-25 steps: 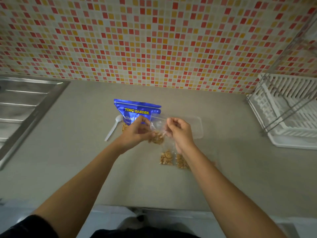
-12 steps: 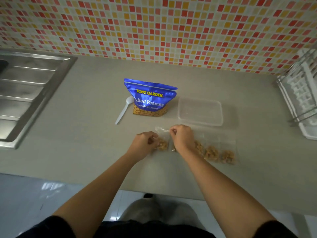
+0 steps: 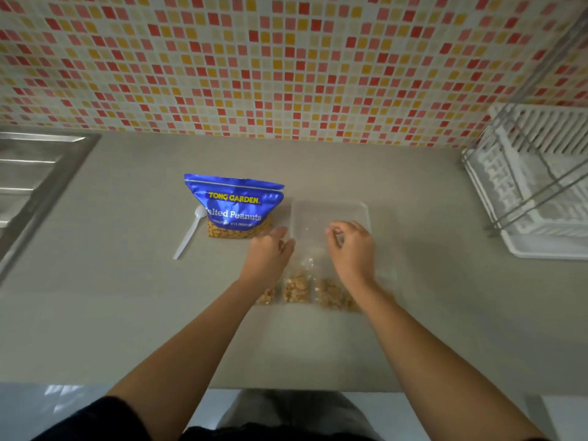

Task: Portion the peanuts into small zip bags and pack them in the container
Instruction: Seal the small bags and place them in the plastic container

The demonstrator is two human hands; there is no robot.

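A blue pouch of salted peanuts (image 3: 234,206) stands on the grey counter with a white plastic spoon (image 3: 190,233) to its left. To its right sits a clear rectangular container (image 3: 331,213) with nothing in it. Several small zip bags of peanuts (image 3: 296,289) lie in a row in front of the container, partly hidden by my forearms. My left hand (image 3: 270,254) hovers over the leftmost bags with relaxed fingers, near the container's left front corner. Over the container's front edge, my right hand (image 3: 351,248) has loosely curled fingers and holds nothing I can see.
A steel sink drainboard (image 3: 35,179) borders the counter on the left. A white dish rack with a metal frame (image 3: 537,186) stands at the right. A mosaic tile wall (image 3: 286,65) rises behind, and the counter's front edge runs under my forearms.
The zip bag that both hands were pinching now lies on the counter in the row. Both hands have let go and moved up towards the container.
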